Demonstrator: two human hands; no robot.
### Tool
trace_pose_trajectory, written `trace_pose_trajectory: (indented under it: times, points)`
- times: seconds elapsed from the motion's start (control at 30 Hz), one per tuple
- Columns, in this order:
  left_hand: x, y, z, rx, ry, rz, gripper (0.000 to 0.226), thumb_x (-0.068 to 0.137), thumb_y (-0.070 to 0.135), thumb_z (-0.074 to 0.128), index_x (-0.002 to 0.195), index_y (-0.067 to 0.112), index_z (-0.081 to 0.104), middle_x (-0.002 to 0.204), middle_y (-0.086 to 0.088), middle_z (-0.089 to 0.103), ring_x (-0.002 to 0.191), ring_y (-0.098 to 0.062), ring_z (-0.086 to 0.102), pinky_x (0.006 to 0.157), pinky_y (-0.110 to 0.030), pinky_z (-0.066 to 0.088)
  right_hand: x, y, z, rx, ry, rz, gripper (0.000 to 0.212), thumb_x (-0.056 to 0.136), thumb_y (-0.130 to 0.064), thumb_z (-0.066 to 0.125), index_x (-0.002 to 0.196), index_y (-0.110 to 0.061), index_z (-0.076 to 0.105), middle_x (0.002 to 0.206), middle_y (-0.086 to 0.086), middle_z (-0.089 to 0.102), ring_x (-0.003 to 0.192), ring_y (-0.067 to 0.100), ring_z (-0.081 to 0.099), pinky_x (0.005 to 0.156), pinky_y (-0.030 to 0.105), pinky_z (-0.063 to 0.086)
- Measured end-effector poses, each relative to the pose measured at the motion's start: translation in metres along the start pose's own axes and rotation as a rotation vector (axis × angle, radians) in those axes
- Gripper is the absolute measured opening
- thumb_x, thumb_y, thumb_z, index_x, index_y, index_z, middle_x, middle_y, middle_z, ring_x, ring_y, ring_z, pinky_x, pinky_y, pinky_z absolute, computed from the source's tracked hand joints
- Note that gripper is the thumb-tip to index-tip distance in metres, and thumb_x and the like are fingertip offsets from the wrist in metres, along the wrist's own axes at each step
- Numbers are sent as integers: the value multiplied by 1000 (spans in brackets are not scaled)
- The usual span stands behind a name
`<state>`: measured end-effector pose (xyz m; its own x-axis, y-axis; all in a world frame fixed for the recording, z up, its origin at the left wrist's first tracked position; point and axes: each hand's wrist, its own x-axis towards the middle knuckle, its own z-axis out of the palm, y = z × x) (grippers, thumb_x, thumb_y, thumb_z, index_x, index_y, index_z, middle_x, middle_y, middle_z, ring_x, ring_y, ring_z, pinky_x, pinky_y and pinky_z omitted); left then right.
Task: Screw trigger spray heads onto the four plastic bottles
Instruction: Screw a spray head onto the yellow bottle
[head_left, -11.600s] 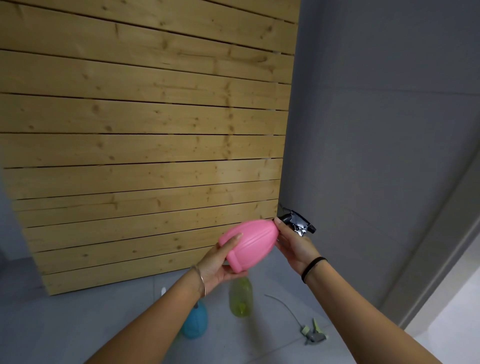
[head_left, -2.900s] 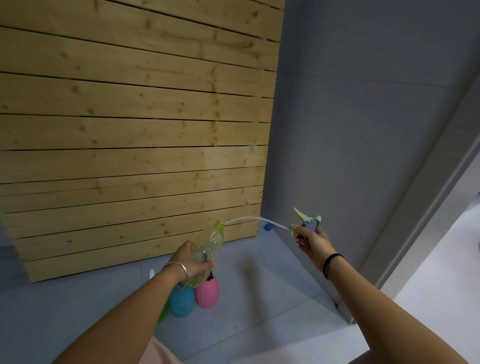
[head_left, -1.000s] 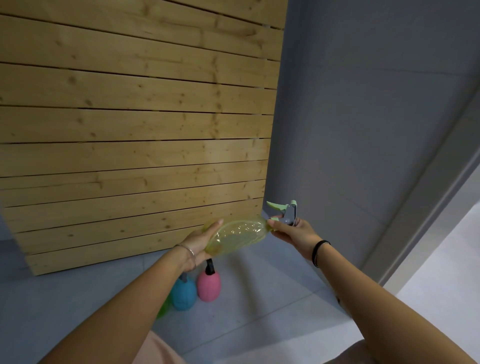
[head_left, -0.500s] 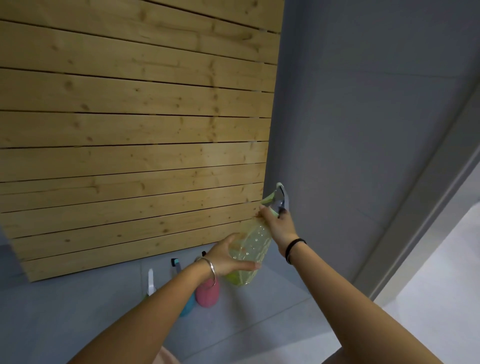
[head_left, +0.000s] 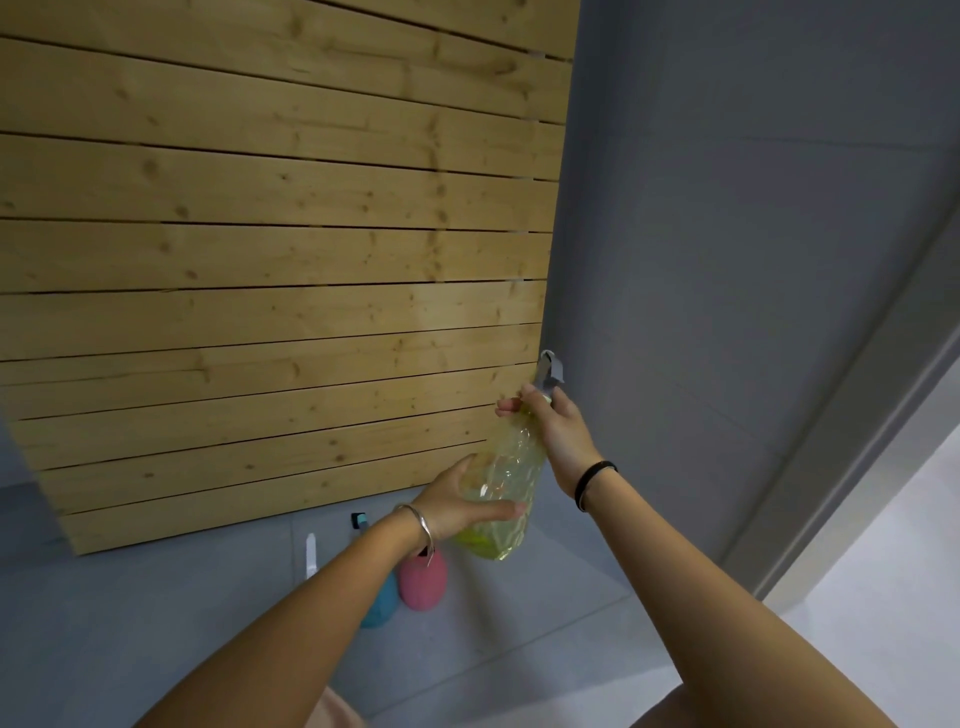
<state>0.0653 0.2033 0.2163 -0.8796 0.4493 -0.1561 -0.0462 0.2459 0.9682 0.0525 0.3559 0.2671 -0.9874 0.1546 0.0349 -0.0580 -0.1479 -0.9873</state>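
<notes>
The yellow-green bottle (head_left: 511, 483) is clear plastic with a bumpy, faceted skin. It is held in the air in front of the corner where the wooden slat panel (head_left: 260, 260) meets the grey wall (head_left: 727, 234). It stands nearly upright, its neck leaning a little to the right. A grey spray head (head_left: 549, 371) with a pale green part sits on the neck and points up.

The right hand (head_left: 558, 431) is curled round the neck just under the spray head, fingers wrapped to the far side. How tightly the head sits on the neck cannot be told. The left hand (head_left: 462, 501) cups the lower body of the bottle from the left, its thumb laid across the front and its fingers bent round the back. A silver bracelet (head_left: 421, 525) circles the left wrist and a black band (head_left: 592, 478) the right.

Below on the grey floor (head_left: 156, 623) stand a pink bottle (head_left: 423, 579) and, touching it on the left, a blue bottle (head_left: 379, 603), both partly behind the left forearm. A dark spray head (head_left: 359, 519) and a white spray head (head_left: 310, 556) rise near them; what the white one sits on is hidden.
</notes>
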Motion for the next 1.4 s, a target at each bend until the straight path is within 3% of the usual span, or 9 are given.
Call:
trace_pose_trajectory:
  times: [0.23, 0.33, 0.43, 0.5, 0.7, 0.93, 1.07, 1.23, 1.4]
  points:
    - [0, 5, -6, -20, 21, 29, 52, 60, 37, 85, 103, 43, 56, 104, 21, 65, 99, 1, 60, 79, -19, 48, 1, -6, 1, 22, -158, 18, 35, 94, -38, 47, 114, -10, 56, 105, -2, 71, 92, 11, 66, 79, 27, 54]
    - [0, 6, 0, 30, 86, 84, 59, 56, 37, 87, 106, 42, 54, 106, 21, 64, 101, -1, 60, 81, -20, 47, 0, -2, 5, -25, 12, -22, 35, 88, -37, 59, 110, -13, 47, 86, -2, 75, 83, 13, 70, 66, 25, 57]
    - [-3, 8, 4, 59, 69, 90, 66, 62, 44, 82, 118, 38, 48, 109, 22, 61, 103, 2, 57, 87, -22, 46, 3, 1, 7, -185, 74, -60, 50, 91, -40, 53, 128, -9, 38, 77, -4, 74, 91, 18, 69, 86, 37, 54]
    - [-5, 13, -1, 8, -17, 32, 51, 74, 46, 72, 120, 38, 50, 104, 26, 63, 95, 9, 59, 78, -15, 48, 5, 0, 6, -186, 35, -39, 58, 91, -38, 53, 132, 2, 42, 76, -4, 73, 79, 11, 69, 77, 28, 55]
    - [-2, 13, 2, 28, 17, 56, 54, 67, 28, 83, 115, 21, 60, 105, 6, 71, 95, -6, 67, 84, -22, 53, 8, 2, 8, -119, 3, 4, 27, 90, -34, 54, 95, -8, 55, 62, -6, 71, 76, 19, 65, 61, 22, 50]
    - [-1, 19, -9, -128, -172, 14, 37, 76, 40, 73, 109, 24, 65, 101, 4, 70, 98, -14, 65, 95, -33, 50, 3, -9, 8, -174, -35, 15, 35, 91, -31, 52, 69, -8, 65, 72, 0, 75, 67, 14, 64, 54, 17, 52]
    - [5, 18, -1, 79, 189, 168, 63, 58, 38, 86, 108, 22, 51, 103, 8, 63, 95, -12, 63, 80, -22, 52, 2, -9, 13, -213, -16, 27, 39, 89, -36, 54, 110, -3, 58, 91, 0, 74, 68, 8, 62, 64, 19, 49]
    - [1, 20, -7, -52, -115, 77, 35, 64, 49, 73, 95, 37, 63, 97, 15, 69, 93, -4, 66, 88, -27, 54, 0, -10, 10, -189, 1, 61, 50, 91, -36, 52, 115, 7, 59, 103, 7, 74, 80, 14, 62, 81, 31, 51]
    - [6, 19, -3, 70, 174, 182, 71, 48, 51, 82, 107, 24, 54, 95, 13, 65, 92, -12, 64, 81, -24, 52, 0, -12, 12, -159, 12, 65, 49, 90, -38, 53, 116, 3, 58, 95, -1, 74, 65, 4, 64, 70, 22, 50]
